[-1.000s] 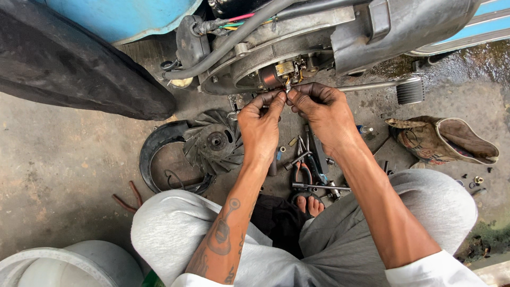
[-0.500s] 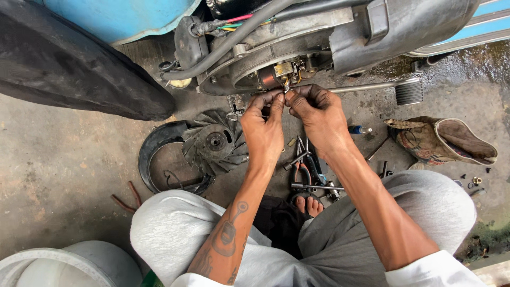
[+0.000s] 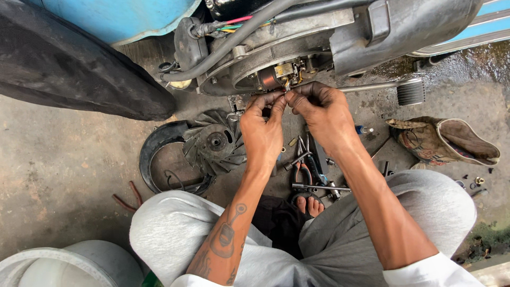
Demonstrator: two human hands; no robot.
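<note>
Below the open engine housing [image 3: 276, 56], left hand [image 3: 261, 130] and right hand [image 3: 321, 114] meet fingertip to fingertip, apparently pinching a small wire [image 3: 286, 87]. Fan rotor [image 3: 215, 142] at 9 o'clock, pliers [image 3: 304, 172] at 6 o'clock on the floor.

We found the engine opening [image 3: 281, 74] cramped, hemmed by a hose [image 3: 234, 40] above and the pedal [image 3: 410, 91] to the right. Below our hands, the fan [image 3: 212, 143], its cover [image 3: 156, 154] and scattered tools [image 3: 311, 170] crowded the floor. Bare concrete [image 3: 64, 175] lay open to the left.
</note>
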